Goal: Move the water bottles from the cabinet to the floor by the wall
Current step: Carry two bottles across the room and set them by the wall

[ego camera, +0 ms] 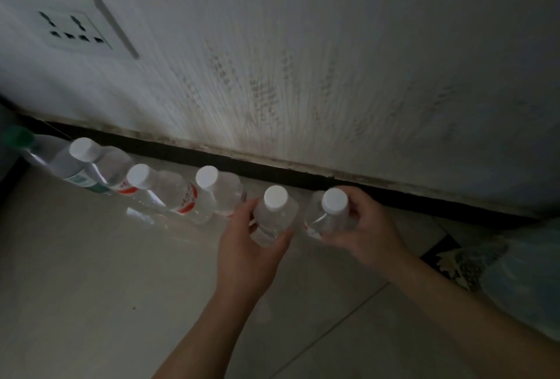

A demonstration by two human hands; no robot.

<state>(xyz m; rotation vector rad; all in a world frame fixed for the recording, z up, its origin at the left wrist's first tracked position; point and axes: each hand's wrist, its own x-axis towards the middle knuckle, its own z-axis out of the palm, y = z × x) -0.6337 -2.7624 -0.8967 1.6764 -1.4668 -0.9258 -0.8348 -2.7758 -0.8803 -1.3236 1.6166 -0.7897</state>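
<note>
Left hand wraps fingers and thumb round a clear, ribbed plastic bottle with a white screw cap. Right hand grips its twin bottle just beside it, both upright over the glossy tiled floor; contact with the floor cannot be told. Leftward from the left hand's fingertips, along the black skirting, stand three white-capped bottles with red labels, then a larger green-capped bottle; above the hands, streaked stained wall and a square white socket plate.

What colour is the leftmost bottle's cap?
Green. The leftmost bottle's cap shows best in the head view, slightly blurred.
</note>
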